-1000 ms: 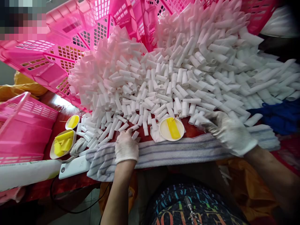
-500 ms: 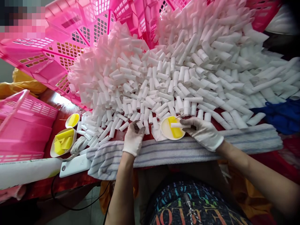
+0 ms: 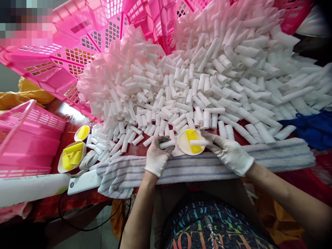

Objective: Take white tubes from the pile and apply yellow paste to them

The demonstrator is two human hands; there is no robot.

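Note:
My left hand (image 3: 158, 155), in a white glove with greyed fingers, pinches a short white tube (image 3: 167, 144) that points right. Gloved too, my right hand (image 3: 228, 152) holds another white tube (image 3: 198, 142) by its right end. That tube's free end lies over a cream dish (image 3: 182, 145) with a yellow piece (image 3: 195, 148) in it. A thin stick (image 3: 198, 128) rests at the dish's far rim. Beyond both hands spreads a big heap of white tubes (image 3: 178, 86). Under my wrists runs a striped towel (image 3: 192, 169) along the table's front edge.
Pink baskets (image 3: 109, 31) stand behind the heap, and another pink basket (image 3: 31, 138) is at the left. Two dishes, a larger dish (image 3: 60, 167) and a smaller dish (image 3: 76, 137), hold yellow pieces. Near them lies a white phone-like device (image 3: 84, 181). Blue cloth (image 3: 311, 128) is at the right.
My left hand has moved right from the heap's front edge with a tube in its fingers, closer to the dish. My right hand stays near the dish, its fingers stretched further along the tube.

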